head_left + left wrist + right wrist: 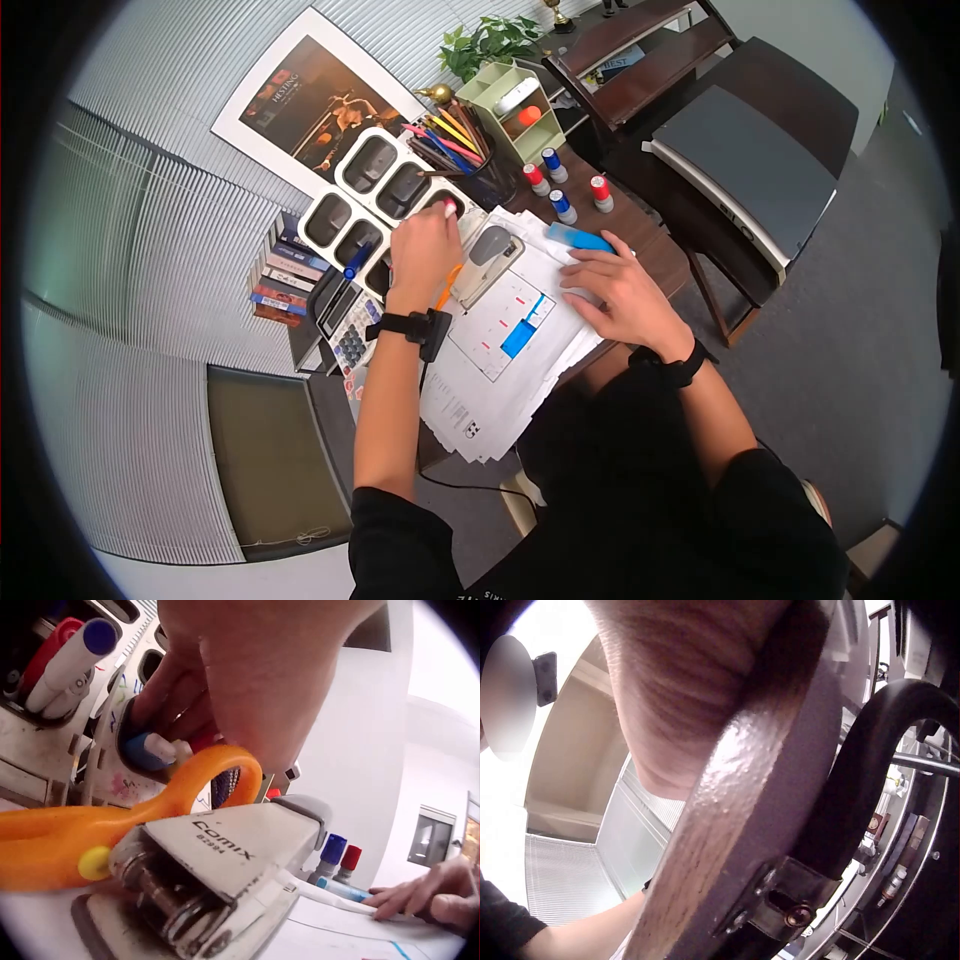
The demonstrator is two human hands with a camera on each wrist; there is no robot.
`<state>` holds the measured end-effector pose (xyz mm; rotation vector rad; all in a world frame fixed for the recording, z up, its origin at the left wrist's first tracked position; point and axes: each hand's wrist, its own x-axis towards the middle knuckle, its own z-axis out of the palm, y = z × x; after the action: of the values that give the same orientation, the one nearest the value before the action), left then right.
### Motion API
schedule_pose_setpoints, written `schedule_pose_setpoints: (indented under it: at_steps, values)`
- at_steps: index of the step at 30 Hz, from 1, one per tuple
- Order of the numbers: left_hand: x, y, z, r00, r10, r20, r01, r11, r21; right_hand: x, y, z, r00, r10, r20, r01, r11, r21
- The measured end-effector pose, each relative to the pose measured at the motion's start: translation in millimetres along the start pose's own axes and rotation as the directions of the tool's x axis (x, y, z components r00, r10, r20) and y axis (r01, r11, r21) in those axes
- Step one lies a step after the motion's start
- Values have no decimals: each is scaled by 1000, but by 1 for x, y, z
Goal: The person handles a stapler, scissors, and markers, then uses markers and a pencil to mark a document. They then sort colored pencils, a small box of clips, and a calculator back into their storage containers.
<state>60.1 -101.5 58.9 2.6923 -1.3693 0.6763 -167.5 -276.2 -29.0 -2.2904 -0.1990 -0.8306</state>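
My left hand (425, 250) reaches into a front compartment of the white desk organizer (322, 246). In the left wrist view, its fingers dip into the compartment beside a blue-and-white marker (150, 750); I cannot tell whether they grip anything. A pink-and-white tip (449, 208) shows by the fingertips in the head view. Below that hand lie orange-handled scissors (52, 844) and a Comix stapler (232, 847). My right hand (625, 295) rests with relaxed, spread fingers on the stacked papers (540, 390), against a light-blue marker (580, 238). The top sheet has a blue block and small red marks.
Red-capped markers (601, 194) and blue-capped markers (562, 206) stand on the dark table (650, 245). Behind are a pencil cup (490, 180), a green holder (540, 135) and a framed poster (310, 100). A calculator (352, 340) and books (285, 270) sit left; a chair (740, 170) stands right.
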Motion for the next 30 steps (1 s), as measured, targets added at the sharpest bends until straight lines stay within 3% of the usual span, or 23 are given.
schedule_pose_setpoints:
  at_steps: [1, 2, 3, 5, 8, 9, 10, 12, 13, 15, 16, 18, 19, 21, 23, 25, 27, 30]
  values:
    - [-3, 1, -4, 999, -24, -47, 22, 999, -30, 0, 0, 0, 1000, 2, 4, -2, 1000, -4]
    - [-6, 0, -5, 980, 24, -199, -31, 999, -33, 0, 0, 1, 1000, 4, 5, -4, 1000, -10]
    - [-10, -1, -7, 980, 18, -199, -27, 999, -41, 0, 0, 1, 1000, 5, 6, -5, 1000, -15]
    - [-21, 7, -31, 883, -18, -469, -64, 985, -159, 0, 0, 1, 1000, 3, -14, -3, 1000, 2]
    - [-48, 5, -47, 769, -235, -595, -55, 902, -428, 1, -3, -1, 997, -6, -83, 8, 1000, 25]
    - [-61, 6, -48, 760, -331, -559, -68, 816, -575, 3, -5, -1, 991, -10, -136, 15, 999, 33]
    - [-75, 12, -52, 793, -403, -456, -64, 690, -721, 5, -5, 0, 992, -17, -121, 21, 999, 30]
    - [-91, 25, -47, 851, -462, -249, -54, 395, -917, 7, -6, 1, 973, -18, -231, 36, 997, 74]
    - [-96, 29, -40, 885, -430, -182, -67, 270, -961, 9, -8, 1, 977, -22, -212, 37, 997, 69]
    - [-107, 40, -32, 933, -357, 43, 11, -92, -996, 11, -16, -3, 978, 30, -209, -5, 993, 117]
    - [-112, 40, -28, 926, -374, 50, 10, -110, -994, 12, -25, -2, 973, 114, -201, -72, 976, 206]
    - [-116, 40, -22, 960, -201, 195, 133, -287, -949, 16, -42, 2, 976, 158, -152, -108, 950, 293]
    - [-116, 39, -22, 959, -212, 191, 121, -301, -946, 18, -49, 5, 971, 204, -124, -143, 913, 383]
    - [-118, 35, -26, 925, 22, 380, 379, -147, -914, 22, -60, 18, 972, 222, -72, -156, 848, 507]
    - [-122, 40, -22, 937, 25, 349, 347, -212, -914, 24, -70, 27, 958, 280, 59, -260, 765, 589]
    - [-127, 43, -15, 922, 167, 348, 378, -209, -902, 23, -78, 38, 933, 325, 155, -350, 717, 602]
    - [-129, 42, -19, 925, 160, 343, 376, -282, -882, 19, -79, 45, 904, 393, 169, -408, 674, 616]
    - [-131, 36, -20, 897, 261, 358, 422, -254, -870, 20, -79, 49, 967, 253, 37, -223, 762, 608]
